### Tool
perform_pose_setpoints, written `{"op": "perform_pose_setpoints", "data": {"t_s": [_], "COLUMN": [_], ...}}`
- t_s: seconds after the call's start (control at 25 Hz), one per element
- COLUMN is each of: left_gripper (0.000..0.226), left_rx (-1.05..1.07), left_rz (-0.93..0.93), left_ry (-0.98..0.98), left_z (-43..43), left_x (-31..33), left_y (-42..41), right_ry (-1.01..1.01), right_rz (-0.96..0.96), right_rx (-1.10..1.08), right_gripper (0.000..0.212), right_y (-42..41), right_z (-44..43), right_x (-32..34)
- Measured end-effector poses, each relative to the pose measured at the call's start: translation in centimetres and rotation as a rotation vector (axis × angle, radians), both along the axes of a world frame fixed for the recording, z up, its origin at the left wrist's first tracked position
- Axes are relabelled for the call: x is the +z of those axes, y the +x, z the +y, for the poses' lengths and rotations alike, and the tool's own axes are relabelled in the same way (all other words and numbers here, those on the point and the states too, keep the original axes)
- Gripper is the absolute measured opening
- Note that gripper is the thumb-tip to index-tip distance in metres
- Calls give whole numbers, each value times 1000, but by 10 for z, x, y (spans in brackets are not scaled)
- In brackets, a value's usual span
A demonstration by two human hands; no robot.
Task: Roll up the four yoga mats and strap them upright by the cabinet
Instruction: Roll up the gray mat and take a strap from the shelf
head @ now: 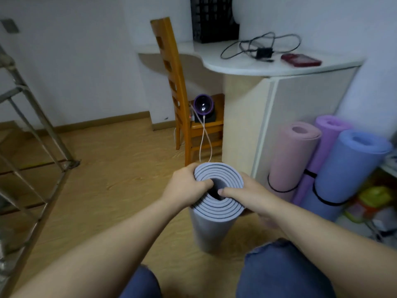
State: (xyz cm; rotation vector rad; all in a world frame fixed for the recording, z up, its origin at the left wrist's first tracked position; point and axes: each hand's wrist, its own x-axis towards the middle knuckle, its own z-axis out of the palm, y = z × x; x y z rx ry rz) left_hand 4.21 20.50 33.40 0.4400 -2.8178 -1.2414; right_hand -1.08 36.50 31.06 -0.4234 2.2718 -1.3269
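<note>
1. Wood-grain floor [107, 168] runs up to the white cabinet [300, 108], my landmark here.
2. Against the cabinet's front, three rolled mats stand upright: a pink mat [290, 160], a purple mat [322, 136] and a blue mat [343, 168], with black straps around them.
3. The fourth, a lavender mat [214, 229], stands on end on the floor just off the cabinet's near corner, not touching it. I see no strap on it.
4. My left hand [184, 186] and right hand [253, 194] both clench its top rim, thumbs hooked into the core.
5. I judge the rolling done. Next I must keep the coil tight, strap it, and set it by the cabinet with the others.
</note>
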Motion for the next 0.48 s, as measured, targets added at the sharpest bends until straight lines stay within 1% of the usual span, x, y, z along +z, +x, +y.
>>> {"op": "perform_pose_setpoints", "data": {"t_s": [0.04, 0.12, 0.16, 0.2, 0.28, 0.32, 0.4, 0.48], "left_gripper": [33, 31, 33, 34, 34, 33, 31, 31], "left_rx": [-44, -167, -235, -285, -353, -380, -449, -552], "left_rz": [31, 75, 103, 130, 172, 192, 188, 153], "left_ry": [-24, -72, -106, -138, -183, -205, -260, -359], "left_z": [11, 35, 50, 62, 86, 97, 118, 145], "left_x": [18, 51, 69, 83, 113, 129, 159, 186], "left_y": [0, 1, 1, 1, -2, -5, -15, -28], "right_ry": [40, 161, 225, 289, 400, 420, 435, 436], "right_rz": [139, 388, 486, 554, 649, 684, 725, 744], "right_rx": [28, 89, 125, 156, 125, 79, -8, -90], "right_gripper": [64, 70, 67, 58, 42, 37, 33, 31], "right_y": [0, 2, 4, 5, 12, 15, 19, 19], "right_z": [12, 34, 47, 58, 82, 95, 118, 144], "right_x": [21, 70, 95, 115, 149, 164, 186, 206]}}
